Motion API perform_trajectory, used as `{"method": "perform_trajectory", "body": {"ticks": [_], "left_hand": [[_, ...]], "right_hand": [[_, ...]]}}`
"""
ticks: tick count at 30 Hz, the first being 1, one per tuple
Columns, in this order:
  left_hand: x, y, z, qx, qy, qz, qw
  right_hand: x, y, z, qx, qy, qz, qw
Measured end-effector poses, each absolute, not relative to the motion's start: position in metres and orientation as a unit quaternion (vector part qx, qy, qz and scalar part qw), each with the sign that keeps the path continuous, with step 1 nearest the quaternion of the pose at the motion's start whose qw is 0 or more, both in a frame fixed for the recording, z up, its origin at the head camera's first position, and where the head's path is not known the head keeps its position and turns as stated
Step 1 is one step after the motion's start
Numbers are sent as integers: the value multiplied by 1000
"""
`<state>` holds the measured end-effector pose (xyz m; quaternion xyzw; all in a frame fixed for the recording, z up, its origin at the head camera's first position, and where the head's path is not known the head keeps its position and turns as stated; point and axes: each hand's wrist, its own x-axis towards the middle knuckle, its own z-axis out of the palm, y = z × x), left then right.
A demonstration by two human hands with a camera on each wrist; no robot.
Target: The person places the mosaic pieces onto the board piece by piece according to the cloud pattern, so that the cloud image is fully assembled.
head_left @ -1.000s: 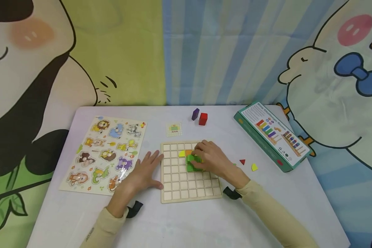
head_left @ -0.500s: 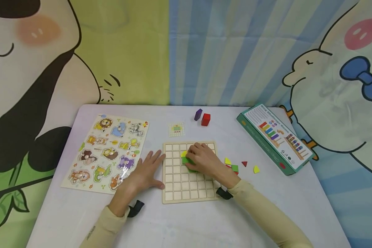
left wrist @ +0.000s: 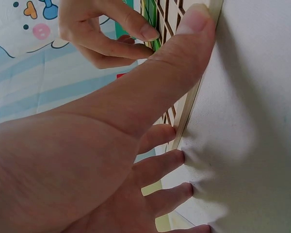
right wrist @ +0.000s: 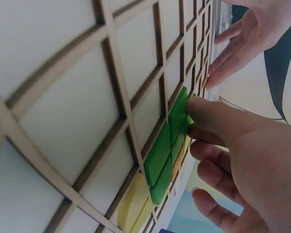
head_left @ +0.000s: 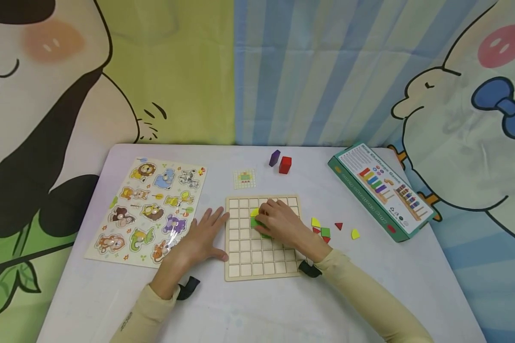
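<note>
A square wooden grid board (head_left: 251, 271) lies on the table in the head view. My left hand (head_left: 201, 237) has its fingers spread at the board's left edge, with the thumb tip (left wrist: 196, 19) at the rim in the left wrist view. Over the board's upper middle, my right hand (head_left: 281, 223) pinches a green square tile (head_left: 254, 222) between thumb and forefinger at a cell. More green tiles (right wrist: 157, 155) sit in neighbouring cells, partly hidden under the hand. Yellow pieces (right wrist: 133, 204) and an orange piece (right wrist: 177, 165) lie in cells near them.
Loose yellow, red and green tiles (head_left: 325, 232) lie right of the board. A small pattern card (head_left: 244, 179), a red block (head_left: 285, 165) and a purple block (head_left: 274, 158) are behind it. An animal puzzle sheet (head_left: 148, 214) lies left, a green game box (head_left: 377, 190) right.
My right hand has moved left over the board with the green tile, down to a cell beside the other green tiles. Since half a second ago it has barely shifted. My left hand stays put.
</note>
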<state>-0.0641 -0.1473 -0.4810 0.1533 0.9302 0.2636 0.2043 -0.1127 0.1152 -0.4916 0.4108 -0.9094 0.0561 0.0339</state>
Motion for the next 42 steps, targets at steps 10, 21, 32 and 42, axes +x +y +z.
{"method": "perform_trajectory", "body": {"ticks": [10, 21, 32, 42], "left_hand": [[-65, -146, -480, 155, 929, 259, 213], [-67, -148, -475, 157, 934, 248, 204], [-67, -148, -479, 157, 931, 259, 203], [-66, -145, -480, 162, 931, 253, 207]], "right_hand": [[-111, 128, -485, 410, -902, 126, 61], [-118, 205, -471, 327, -931, 149, 67], [-99, 275, -469, 264, -954, 131, 60], [-75, 299, -479, 257, -958, 124, 14]]}}
